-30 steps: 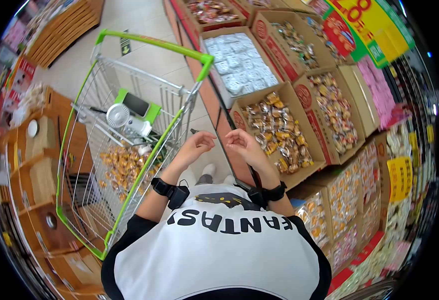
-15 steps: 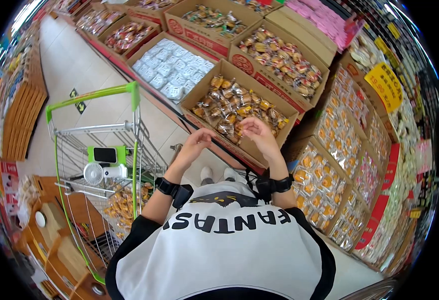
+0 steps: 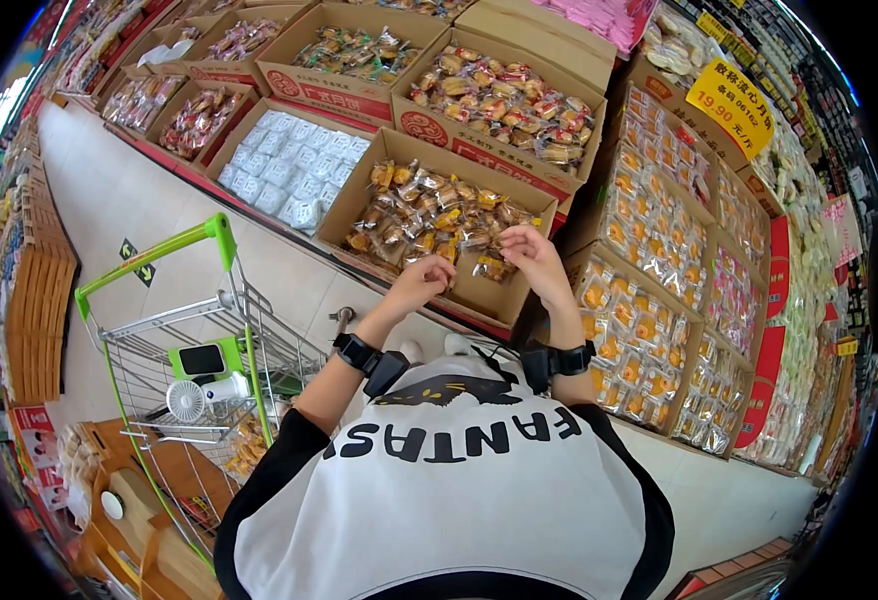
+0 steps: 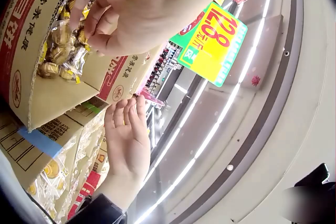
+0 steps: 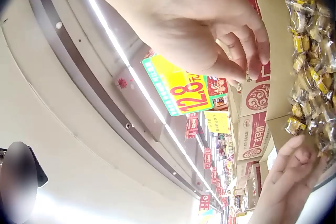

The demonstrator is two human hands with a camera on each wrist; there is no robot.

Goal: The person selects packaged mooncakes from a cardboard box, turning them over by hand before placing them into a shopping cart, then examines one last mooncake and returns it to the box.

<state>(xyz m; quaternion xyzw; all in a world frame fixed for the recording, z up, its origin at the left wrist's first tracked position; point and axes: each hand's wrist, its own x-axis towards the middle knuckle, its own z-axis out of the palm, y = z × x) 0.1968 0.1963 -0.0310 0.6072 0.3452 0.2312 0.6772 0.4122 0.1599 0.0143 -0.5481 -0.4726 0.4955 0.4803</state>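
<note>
A cardboard box (image 3: 499, 298) of wrapped pastries (image 3: 424, 205) lies in front of the person. The left hand (image 3: 419, 285) is over the box's near edge, fingers loosely bent, holding nothing visible. Farther right, the right hand (image 3: 534, 262) hovers above the box's right part with relaxed, bent fingers. Both hands show in the left wrist view, the left one (image 4: 107, 16) near the wrapped pastries (image 4: 65, 50) and the right one (image 4: 128, 140) outside the box. In the right wrist view the right hand (image 5: 210, 29) has slightly curved fingers and nothing in them.
A shopping cart (image 3: 154, 245) with a green handle stands at the left, holding a small white fan (image 3: 187, 400) and a phone (image 3: 202, 359). Boxes of white packets (image 3: 294, 165) and other pastries (image 3: 509, 105) adjoin. Stacked packaged goods (image 3: 639, 350) stand at the right.
The view has turned toward the display, with the cart now lower and farther left. Both hands, beside the display's edge earlier, are now over the pastry box.
</note>
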